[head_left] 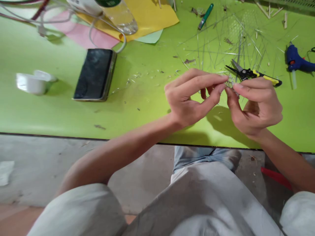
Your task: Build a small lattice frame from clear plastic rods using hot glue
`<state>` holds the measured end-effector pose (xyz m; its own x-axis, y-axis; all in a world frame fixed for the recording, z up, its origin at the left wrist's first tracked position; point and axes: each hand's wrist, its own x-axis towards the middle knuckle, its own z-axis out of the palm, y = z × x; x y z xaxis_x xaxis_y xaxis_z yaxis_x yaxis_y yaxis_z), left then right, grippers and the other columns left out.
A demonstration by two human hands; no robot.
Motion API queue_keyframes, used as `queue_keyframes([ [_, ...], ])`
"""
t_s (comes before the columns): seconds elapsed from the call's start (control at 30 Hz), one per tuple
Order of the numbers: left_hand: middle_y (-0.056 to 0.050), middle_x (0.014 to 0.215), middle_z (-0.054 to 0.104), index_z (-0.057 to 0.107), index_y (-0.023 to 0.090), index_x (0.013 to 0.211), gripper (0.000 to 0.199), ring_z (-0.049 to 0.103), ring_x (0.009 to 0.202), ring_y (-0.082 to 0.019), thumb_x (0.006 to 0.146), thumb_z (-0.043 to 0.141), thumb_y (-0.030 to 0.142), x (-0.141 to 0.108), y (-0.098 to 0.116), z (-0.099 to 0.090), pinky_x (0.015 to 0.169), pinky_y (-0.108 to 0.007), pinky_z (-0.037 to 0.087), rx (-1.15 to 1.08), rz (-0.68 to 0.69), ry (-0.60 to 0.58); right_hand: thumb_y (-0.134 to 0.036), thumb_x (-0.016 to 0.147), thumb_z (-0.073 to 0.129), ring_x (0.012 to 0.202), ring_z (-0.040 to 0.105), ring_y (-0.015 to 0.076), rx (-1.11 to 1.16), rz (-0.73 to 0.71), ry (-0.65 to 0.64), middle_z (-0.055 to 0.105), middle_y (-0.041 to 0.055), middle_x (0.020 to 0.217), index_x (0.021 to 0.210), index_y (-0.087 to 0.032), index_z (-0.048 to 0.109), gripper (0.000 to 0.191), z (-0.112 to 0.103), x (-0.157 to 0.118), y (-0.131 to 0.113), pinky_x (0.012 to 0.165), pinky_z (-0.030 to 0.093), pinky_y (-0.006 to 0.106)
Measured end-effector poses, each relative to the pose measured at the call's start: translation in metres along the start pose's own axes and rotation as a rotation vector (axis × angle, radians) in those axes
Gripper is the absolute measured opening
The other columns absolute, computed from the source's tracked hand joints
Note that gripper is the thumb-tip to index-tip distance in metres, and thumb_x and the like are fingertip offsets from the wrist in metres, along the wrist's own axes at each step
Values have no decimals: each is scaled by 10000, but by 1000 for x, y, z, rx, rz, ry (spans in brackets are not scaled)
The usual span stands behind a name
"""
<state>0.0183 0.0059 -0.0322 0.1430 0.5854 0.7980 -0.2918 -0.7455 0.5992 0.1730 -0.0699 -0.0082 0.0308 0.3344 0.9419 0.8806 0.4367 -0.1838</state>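
Across the upper half, a smooth, slightly glossy lime-green tabletop [147, 114], littered with fine scraps. Directions from here read from the meeting point of left hand [188, 98] and right hand [257, 105], both above the near edge.

At 10 o'clock, flat sheets of yellow paper [157, 16] and pink paper [78, 31], partly under a clear bottle [123, 19] with liquid inside and a looping white cable [91, 32]. From 11 to 1 o'clock, a loose tangle of thin, straight, glassy strands [216, 49], crisscrossed. At 9 o'clock, a dark, glossy, rectangular phone [93, 73]; farther out that way, a rounded white plastic case [31, 83], lid open. Toward 2 o'clock, close by, black-and-yellow snips [256, 74] with blades parted; beyond, toward 3, a blue glue gun [299, 62] with a pale stick. Near 11, a small green-handled tool [206, 16]; near 1, short wooden sticks [262, 9].

Smallest, and held above the tabletop between the hands: a small ribbed piece [229, 84], greyish, with thin dark lines side by side. Pinched by the fingers of both hands, thumb against index on each, and largely hidden behind the fingertips; exact material too small to tell.
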Motion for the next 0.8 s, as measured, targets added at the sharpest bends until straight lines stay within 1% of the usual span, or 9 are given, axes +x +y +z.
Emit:
queue_keyframes([
  [0.03,33,946,839,896,297,1178,153,749,775,-88,1063,847,385,0,1,-2,673,-228,571,24,13,1,-311,1107,739,770,771,217,-1,1,-1,825,27,930,1160,-320,694,70,-1,0,-1,716,657,406],
  [0.1,31,927,840,899,306,1124,109,769,775,-101,1036,864,361,2,8,-4,676,-227,598,64,-66,-5,-285,1091,760,767,779,214,37,5,10,833,7,927,1163,-334,697,108,-1,1,-2,712,656,401],
  [0.23,0,899,817,852,312,909,143,799,871,-164,983,903,423,6,24,-6,801,-289,691,116,-407,-71,-267,1070,781,728,785,200,110,-1,65,840,-31,915,1156,-345,717,133,2,3,-2,676,635,382],
  [0.3,-17,864,793,820,307,837,179,814,931,-190,961,921,388,8,27,-6,805,-295,700,130,-469,-91,-257,1062,787,730,797,190,143,-5,80,847,-38,921,1144,-333,735,123,4,4,0,675,644,367],
  [0.37,-21,842,777,808,302,811,185,824,968,-199,944,928,345,9,26,-6,819,-286,697,140,-480,-102,-268,1067,784,731,805,173,168,-23,92,852,-39,917,1113,-303,747,68,5,5,1,675,654,341],
  [0.5,5,838,798,842,314,839,119,812,878,-172,942,901,325,9,22,-4,905,-297,695,159,-391,-95,-298,1104,732,697,804,162,125,-58,113,847,-37,878,1094,-291,734,13,6,7,2,642,657,320],
  [0.6,6,892,849,899,339,913,94,807,792,-155,984,842,317,7,23,-1,836,-293,689,187,-243,-59,-248,1088,742,695,804,158,168,-77,136,845,-14,866,1074,-264,758,26,8,8,2,647,661,301],
  [0.7,-1,969,892,938,356,1015,157,831,775,-148,998,828,245,5,24,1,799,-277,692,194,-94,-7,-254,1095,745,688,794,131,215,-89,168,835,-22,852,1017,-231,763,84,8,8,2,657,650,260],
  [0.8,6,995,908,943,353,1086,211,846,778,-131,1018,810,204,5,22,2,763,-226,673,215,72,2,-244,1109,737,719,805,130,167,-60,95,830,-57,888,1072,-281,743,52,7,7,4,683,665,276],
])
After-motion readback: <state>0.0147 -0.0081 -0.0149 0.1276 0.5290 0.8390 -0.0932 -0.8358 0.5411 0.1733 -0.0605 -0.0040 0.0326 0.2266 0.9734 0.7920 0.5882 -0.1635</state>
